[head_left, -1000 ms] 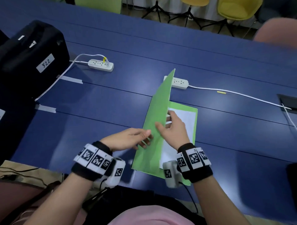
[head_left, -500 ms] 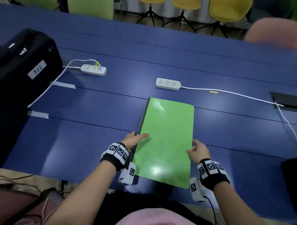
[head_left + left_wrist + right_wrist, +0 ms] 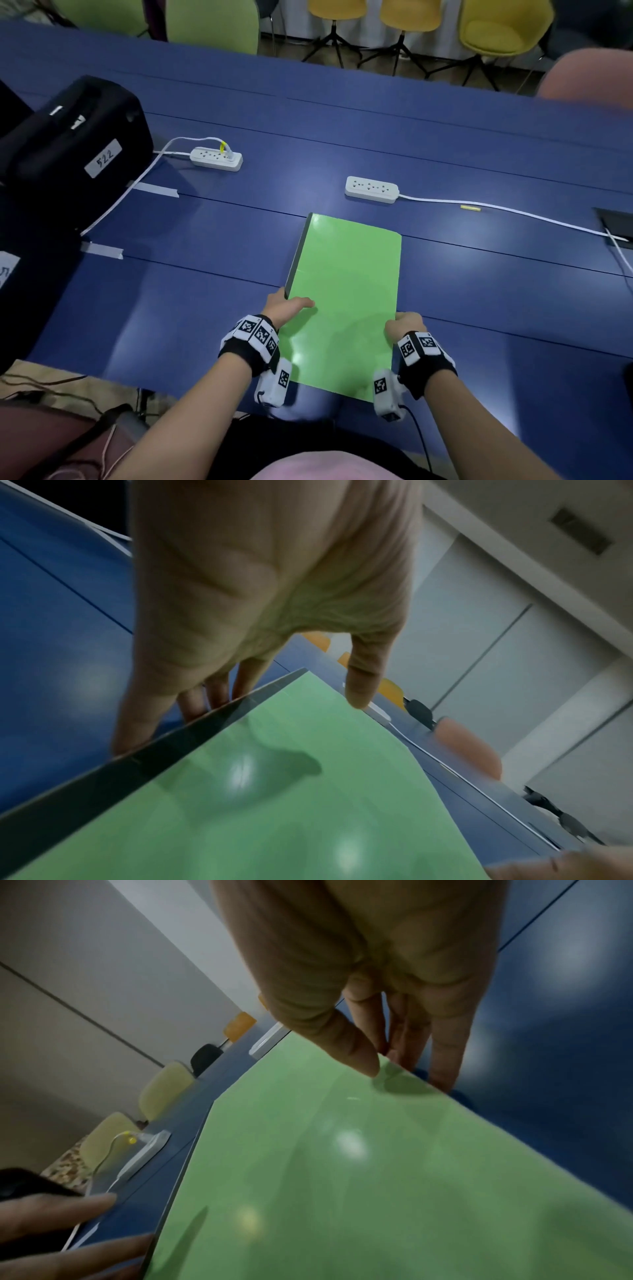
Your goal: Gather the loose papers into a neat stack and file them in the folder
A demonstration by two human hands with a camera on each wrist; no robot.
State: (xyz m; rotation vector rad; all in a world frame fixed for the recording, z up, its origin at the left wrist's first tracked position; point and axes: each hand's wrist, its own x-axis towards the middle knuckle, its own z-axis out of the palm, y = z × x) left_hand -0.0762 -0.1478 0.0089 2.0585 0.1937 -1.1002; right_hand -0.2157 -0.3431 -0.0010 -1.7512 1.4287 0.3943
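Observation:
A green folder [image 3: 346,301] with a dark spine lies closed and flat on the blue table [image 3: 205,291], lengthwise away from me. No paper shows outside it. My left hand [image 3: 287,306] holds the spine edge near the close end, thumb over the cover and fingers down along the spine [image 3: 219,723]. At the opposite long edge my right hand [image 3: 404,323] holds the folder [image 3: 342,1164], its thumb [image 3: 359,1058] on the cover and the fingers down beside the edge. In the left wrist view the thumb [image 3: 359,691] hangs just above the green cover [image 3: 274,818].
Just beyond the folder lies a white power strip [image 3: 371,189], its cord running right to a floor box [image 3: 616,222]. Another strip [image 3: 216,158] and a black bag [image 3: 68,144] are at the left. Chairs [image 3: 496,31] line the far side.
The folder's cover stood upright over a white sheet one second ago; it now lies shut. Both hands have moved to the folder's long edges, and the right hand has closed in on its edge.

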